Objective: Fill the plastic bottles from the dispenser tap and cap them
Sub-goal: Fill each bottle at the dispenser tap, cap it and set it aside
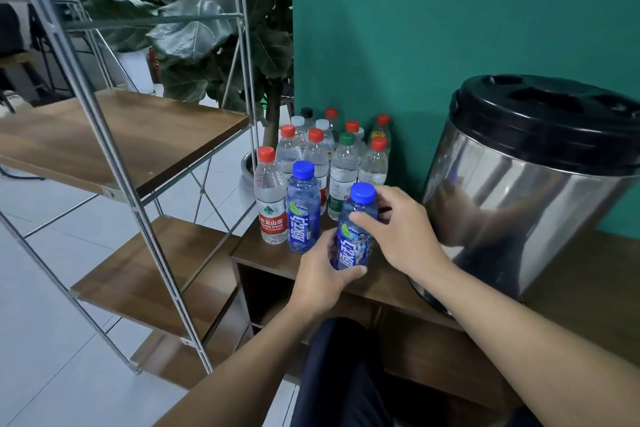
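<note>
Blue-labelled bottle [353,236], blue cap [363,192] on, upright at the front edge of our wooden cabinet [571,274], near the centre of view. Our left hand [322,274] wraps its lower half, thumb curled across the front near the base. Our right hand [398,229] grips the neck just under the cap, index finger laid across the front, remaining fingers curled behind.

Second blue bottle [302,208], capped, standing just beside the held one at its 9 o'clock. Clear bottle [270,198], red cap and red label, at 9 o'clock of that. Cluster of capped bottles [341,156] at 12 o'clock of the held one, against the teal wall [415,28]; caps red, white, green, black.

Steel dispenser [519,191], black lid, at 3 o'clock of our hands; we cannot see its tap.

Metal-framed shelf [131,135] with wooden boards at 9 o'clock. Plant [207,28] at 11 o'clock, behind the shelf.
</note>
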Motion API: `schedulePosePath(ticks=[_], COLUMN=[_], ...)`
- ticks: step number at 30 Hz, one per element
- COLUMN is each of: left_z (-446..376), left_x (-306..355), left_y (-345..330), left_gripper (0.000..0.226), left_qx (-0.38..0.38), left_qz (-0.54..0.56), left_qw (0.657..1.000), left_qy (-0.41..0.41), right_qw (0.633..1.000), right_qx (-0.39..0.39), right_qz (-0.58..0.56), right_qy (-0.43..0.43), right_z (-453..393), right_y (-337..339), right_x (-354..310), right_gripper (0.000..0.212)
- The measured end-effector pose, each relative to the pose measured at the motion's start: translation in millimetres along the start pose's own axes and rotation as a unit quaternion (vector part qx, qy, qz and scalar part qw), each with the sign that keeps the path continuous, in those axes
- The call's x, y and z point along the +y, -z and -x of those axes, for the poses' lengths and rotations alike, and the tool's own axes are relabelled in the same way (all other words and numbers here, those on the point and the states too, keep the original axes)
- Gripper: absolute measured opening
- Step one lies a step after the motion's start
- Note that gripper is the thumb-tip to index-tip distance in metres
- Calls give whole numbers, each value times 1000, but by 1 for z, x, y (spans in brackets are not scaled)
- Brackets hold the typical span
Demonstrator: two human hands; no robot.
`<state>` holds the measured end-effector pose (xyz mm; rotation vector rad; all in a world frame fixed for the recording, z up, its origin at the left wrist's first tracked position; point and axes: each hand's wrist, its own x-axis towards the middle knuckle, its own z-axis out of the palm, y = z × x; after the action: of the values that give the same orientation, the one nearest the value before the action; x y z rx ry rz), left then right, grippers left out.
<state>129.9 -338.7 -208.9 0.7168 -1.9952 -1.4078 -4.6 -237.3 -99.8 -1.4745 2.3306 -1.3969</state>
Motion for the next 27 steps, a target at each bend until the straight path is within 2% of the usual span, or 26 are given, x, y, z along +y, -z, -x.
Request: schedulePosePath(ticks=[2, 4, 8, 12, 16, 20, 24, 27], left_z=[1, 3, 3, -11, -33, -62, -73, -73], left_x=[3, 12, 30, 55, 75, 81, 82, 84], left_y=[10, 22, 51, 75, 87, 88, 82, 80], left_gripper=[79, 72, 36, 34, 43, 51, 33, 27], left_qx=[-16, 4, 126, 188, 189, 192, 174, 166], left_qz=[-18, -34, -46, -77, -130, -183, -197, -167], left_qw=[1000, 999, 988, 972, 963, 959, 962, 969], left_qy=[-18, -34, -80, -115, -141, -100, -75, -70], right_qw=[1000, 1000, 997, 992, 991, 994, 995, 995], right_qx=[-1, 1, -11, -35, -53, -61, -63, -63], right_qz=[-9, -17, -73, -112, -112, -83, -76, -73], right_qy=[3, 3, -19, -44, -48, -42, -28, -31], right_z=[-1, -3, -7, -11, -14, -13, -12, -13], right_y=[-2, -4, -8, -11, -12, -9, -8, -8], right_x=[2, 5, 13, 16, 20, 20, 20, 21], right_gripper=[40, 40, 45, 47, 48, 51, 53, 53])
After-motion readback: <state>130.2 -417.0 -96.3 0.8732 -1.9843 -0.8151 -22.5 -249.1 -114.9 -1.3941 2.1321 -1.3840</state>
